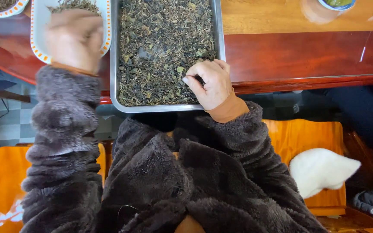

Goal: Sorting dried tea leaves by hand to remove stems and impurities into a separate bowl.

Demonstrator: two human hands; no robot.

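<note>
**Head view: dried leaves being picked over in a steel tray**

The dried leaves (160, 47) fill the metal tray (113, 64) on the red-brown table (303, 56). Judged light, brittle and loose: best pinched singly between fingertips, gently, or they crumble. The right hand (210, 84) rests at the tray's near right corner, thumb and forefinger closed on a small dark piece. The left hand (74, 39), blurred, hovers over the white dish (37, 34) with orange-trimmed rim; fingers curled, contents cannot be told. Fleece sleeves cover both arms.
</note>
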